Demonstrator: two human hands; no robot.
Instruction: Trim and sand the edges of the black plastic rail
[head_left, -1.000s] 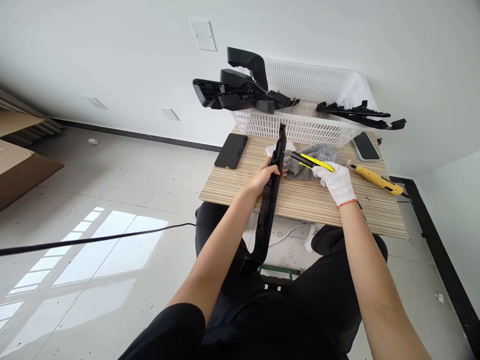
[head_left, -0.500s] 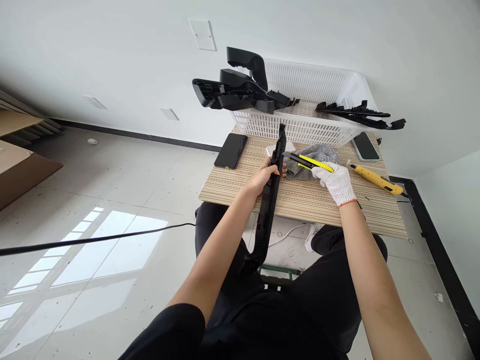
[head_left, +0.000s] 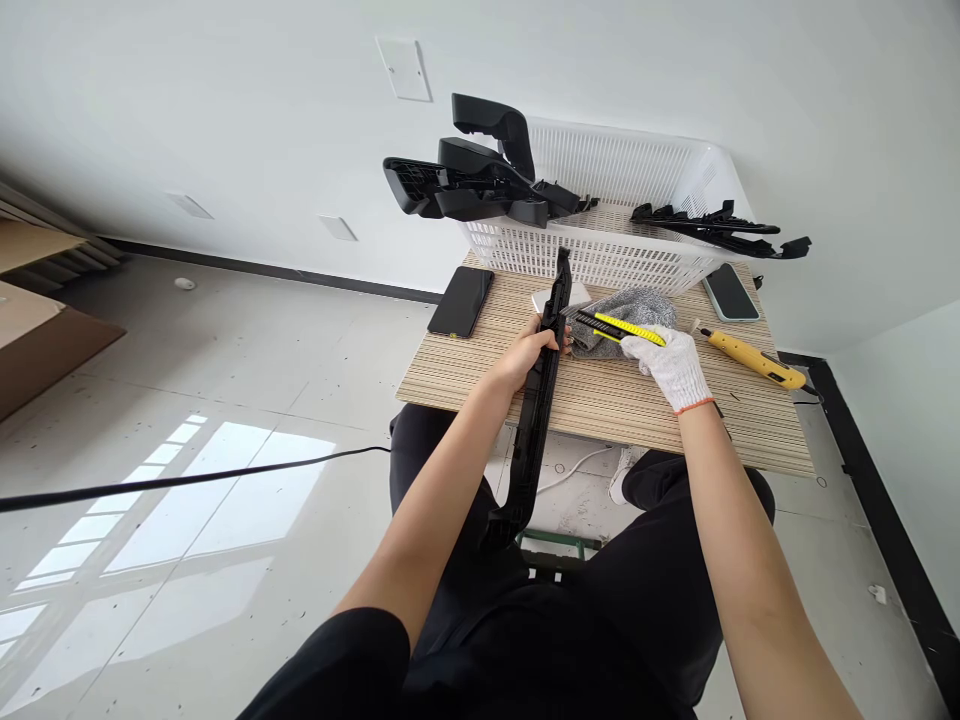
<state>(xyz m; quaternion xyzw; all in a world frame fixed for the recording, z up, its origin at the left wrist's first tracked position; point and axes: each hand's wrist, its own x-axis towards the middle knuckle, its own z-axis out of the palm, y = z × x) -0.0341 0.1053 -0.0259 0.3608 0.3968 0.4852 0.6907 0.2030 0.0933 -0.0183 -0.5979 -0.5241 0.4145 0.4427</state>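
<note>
A long black plastic trim part (head_left: 541, 400) runs from my lap up across the small wooden table (head_left: 600, 400). My bare left hand (head_left: 531, 355) is wrapped round it near its upper end. In a white knit glove, my right hand (head_left: 670, 363) grips a yellow-and-black utility knife (head_left: 616, 326), whose blade tip points left and sits at the part's right edge. Under the knife lies a grey glove (head_left: 630, 310).
A white plastic basket (head_left: 622, 220) stands at the table's back, with black plastic parts (head_left: 480, 180) on its left rim and more black parts (head_left: 720, 230) on its right. On the table lie a black phone (head_left: 460, 301), another phone (head_left: 730, 293) and a yellow-handled tool (head_left: 750, 358). A cable (head_left: 187, 480) crosses the floor.
My right hand has slid the knife slightly left, bringing the blade tip up to the black part. The left hand and the part have stayed put.
</note>
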